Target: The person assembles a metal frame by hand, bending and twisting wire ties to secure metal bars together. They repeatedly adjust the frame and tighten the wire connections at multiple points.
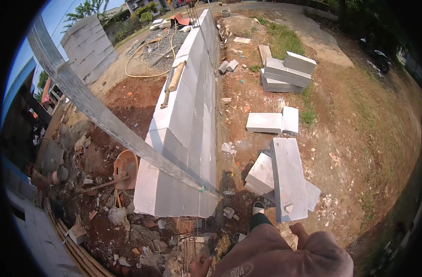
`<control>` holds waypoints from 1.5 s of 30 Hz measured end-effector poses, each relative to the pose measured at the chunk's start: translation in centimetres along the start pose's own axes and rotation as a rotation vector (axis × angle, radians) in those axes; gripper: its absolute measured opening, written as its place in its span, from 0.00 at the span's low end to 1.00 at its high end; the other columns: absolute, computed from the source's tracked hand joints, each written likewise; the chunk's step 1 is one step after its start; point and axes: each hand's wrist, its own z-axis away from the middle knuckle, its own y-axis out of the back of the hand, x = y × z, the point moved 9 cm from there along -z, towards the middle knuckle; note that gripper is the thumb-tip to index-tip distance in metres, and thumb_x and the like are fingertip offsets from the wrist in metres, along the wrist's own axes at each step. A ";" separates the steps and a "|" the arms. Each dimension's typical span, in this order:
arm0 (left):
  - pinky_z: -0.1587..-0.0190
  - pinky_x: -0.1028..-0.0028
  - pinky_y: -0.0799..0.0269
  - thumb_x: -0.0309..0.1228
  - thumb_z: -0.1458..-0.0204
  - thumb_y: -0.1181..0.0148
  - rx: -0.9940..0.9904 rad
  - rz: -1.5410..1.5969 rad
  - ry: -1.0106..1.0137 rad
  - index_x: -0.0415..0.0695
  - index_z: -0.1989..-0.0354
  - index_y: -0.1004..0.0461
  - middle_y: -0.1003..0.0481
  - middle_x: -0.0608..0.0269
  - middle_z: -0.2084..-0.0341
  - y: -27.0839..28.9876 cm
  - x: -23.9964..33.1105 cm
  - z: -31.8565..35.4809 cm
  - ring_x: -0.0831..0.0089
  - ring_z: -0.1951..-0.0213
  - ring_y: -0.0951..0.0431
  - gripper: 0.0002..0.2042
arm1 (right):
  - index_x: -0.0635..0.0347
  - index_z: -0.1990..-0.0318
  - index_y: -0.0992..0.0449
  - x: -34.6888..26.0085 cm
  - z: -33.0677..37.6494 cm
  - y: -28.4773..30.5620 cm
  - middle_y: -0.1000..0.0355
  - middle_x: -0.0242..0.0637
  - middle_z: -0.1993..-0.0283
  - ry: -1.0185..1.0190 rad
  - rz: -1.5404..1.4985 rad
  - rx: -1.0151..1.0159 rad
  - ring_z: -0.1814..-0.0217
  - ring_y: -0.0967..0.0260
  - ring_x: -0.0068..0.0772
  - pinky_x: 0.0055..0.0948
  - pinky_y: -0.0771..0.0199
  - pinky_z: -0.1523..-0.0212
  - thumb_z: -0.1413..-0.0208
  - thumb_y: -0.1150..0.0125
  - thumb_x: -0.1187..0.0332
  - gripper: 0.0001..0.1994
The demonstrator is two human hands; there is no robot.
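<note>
My left hand [201, 267] hangs at the lower edge beside thin reinforcing bars [187, 240], partly cut off, its visible fingers apart with nothing seen in them. My right hand [299, 231] is just below the near end of a long pale block [288, 180], fingers stretched out and apparently empty. That block lies across other tilted blocks [261, 173], with a small lump [288, 208] on it. To my left runs a low wall of pale blocks [183, 138]. On its top rest a wooden-handled tool [177, 76] and a dark metal piece [166, 96].
A long grey post [114, 117] slants across the wall. Two blocks [264, 122] and a stack [287, 74] lie farther off on the dirt. Left of the wall are an orange basin [126, 170], rubble, a hose [146, 75] and bamboo poles [75, 247].
</note>
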 end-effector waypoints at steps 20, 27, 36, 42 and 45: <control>0.66 0.73 0.30 0.35 0.44 0.44 0.632 0.018 -0.234 0.36 0.60 0.27 0.25 0.58 0.74 -0.1 8.4 -4.7 0.73 0.71 0.26 0.13 | 0.65 0.62 0.25 -37.9 -9.5 44.4 0.31 0.28 0.74 0.653 -0.950 0.025 0.74 0.36 0.19 0.22 0.34 0.71 0.43 0.44 0.58 0.16; 0.64 0.72 0.30 0.33 0.44 0.44 0.676 0.155 -0.206 0.35 0.59 0.27 0.25 0.55 0.70 -0.4 12.4 -4.9 0.71 0.68 0.25 0.12 | 0.69 0.53 0.26 -44.9 -4.4 51.6 0.27 0.37 0.65 0.793 -0.972 -0.055 0.65 0.30 0.25 0.26 0.31 0.62 0.44 0.44 0.58 0.21; 0.59 0.69 0.29 0.34 0.45 0.43 0.577 0.023 -0.316 0.37 0.61 0.25 0.25 0.51 0.65 -2.8 16.6 -9.7 0.59 0.64 0.23 0.12 | 0.63 0.57 0.24 -34.2 -11.7 50.5 0.29 0.29 0.71 0.625 -1.151 -0.007 0.71 0.34 0.20 0.22 0.33 0.68 0.44 0.44 0.57 0.17; 0.58 0.68 0.29 0.36 0.45 0.44 0.386 -0.076 -0.321 0.37 0.60 0.25 0.24 0.49 0.63 -5.0 22.7 -13.3 0.58 0.61 0.23 0.14 | 0.58 0.63 0.24 -20.8 -14.7 46.0 0.30 0.26 0.72 0.315 -1.258 0.112 0.73 0.36 0.18 0.20 0.35 0.71 0.44 0.44 0.61 0.11; 0.58 0.68 0.29 0.35 0.45 0.44 0.315 -0.116 -0.354 0.37 0.59 0.25 0.24 0.49 0.64 -6.3 26.2 -15.6 0.58 0.61 0.23 0.13 | 0.59 0.61 0.24 -11.9 -13.9 41.8 0.29 0.29 0.69 0.129 -1.350 0.180 0.74 0.33 0.20 0.21 0.34 0.73 0.43 0.44 0.61 0.11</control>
